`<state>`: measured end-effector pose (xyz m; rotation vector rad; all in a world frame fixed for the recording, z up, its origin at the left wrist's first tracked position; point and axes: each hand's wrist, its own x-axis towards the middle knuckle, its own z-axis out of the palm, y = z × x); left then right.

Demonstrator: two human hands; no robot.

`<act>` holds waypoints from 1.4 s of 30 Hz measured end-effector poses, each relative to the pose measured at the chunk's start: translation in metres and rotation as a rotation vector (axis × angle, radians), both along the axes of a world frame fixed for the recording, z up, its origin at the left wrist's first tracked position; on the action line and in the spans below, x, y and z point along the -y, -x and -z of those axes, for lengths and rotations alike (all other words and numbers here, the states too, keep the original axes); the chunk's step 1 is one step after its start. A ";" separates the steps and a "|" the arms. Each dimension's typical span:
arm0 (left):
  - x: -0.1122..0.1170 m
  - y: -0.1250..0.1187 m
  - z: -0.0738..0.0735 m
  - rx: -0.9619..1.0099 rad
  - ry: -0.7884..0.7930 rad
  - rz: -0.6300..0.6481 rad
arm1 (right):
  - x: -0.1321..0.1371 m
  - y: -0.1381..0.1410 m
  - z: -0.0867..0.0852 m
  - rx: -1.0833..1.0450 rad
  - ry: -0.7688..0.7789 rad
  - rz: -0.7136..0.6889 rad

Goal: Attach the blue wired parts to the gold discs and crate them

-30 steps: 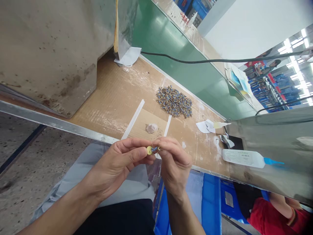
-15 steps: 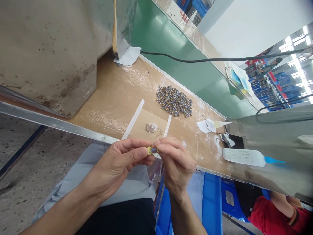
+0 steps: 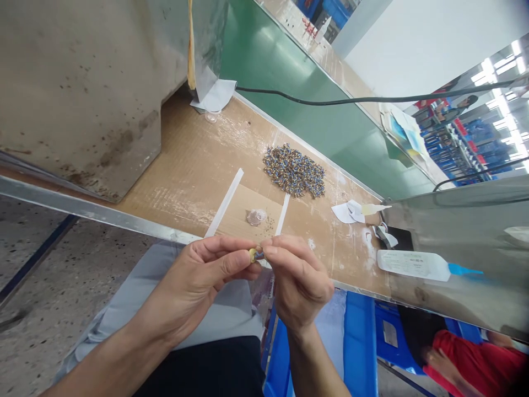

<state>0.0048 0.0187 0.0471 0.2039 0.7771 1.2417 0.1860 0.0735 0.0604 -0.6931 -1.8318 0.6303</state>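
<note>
My left hand and my right hand meet just in front of the bench edge, fingertips pinched together on one small brass-and-blue part. The part's yellow round end sits at my left thumb, its blue end toward my right fingers. Further back on the cardboard-covered bench lies a heap of several similar brass-and-blue parts. A small clear dish rests between two white strips just beyond my hands.
A large grey metal housing stands at the left, another metal cover at the right with a white glue tube on it. A green conveyor belt runs behind, crossed by a black cable. Blue bins sit below; a person in red is at lower right.
My right hand has turned slightly and its fingers have closed further over the part. The left hand holds almost still.
</note>
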 end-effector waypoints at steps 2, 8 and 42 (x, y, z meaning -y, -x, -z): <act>0.000 0.000 -0.001 -0.007 0.005 -0.003 | 0.000 0.000 0.001 0.006 -0.023 0.010; 0.001 -0.002 -0.005 -0.092 0.008 -0.010 | 0.001 -0.002 0.005 0.038 -0.128 0.051; 0.017 -0.020 -0.032 -0.709 -0.144 -0.251 | 0.039 -0.032 0.033 0.253 -0.331 0.145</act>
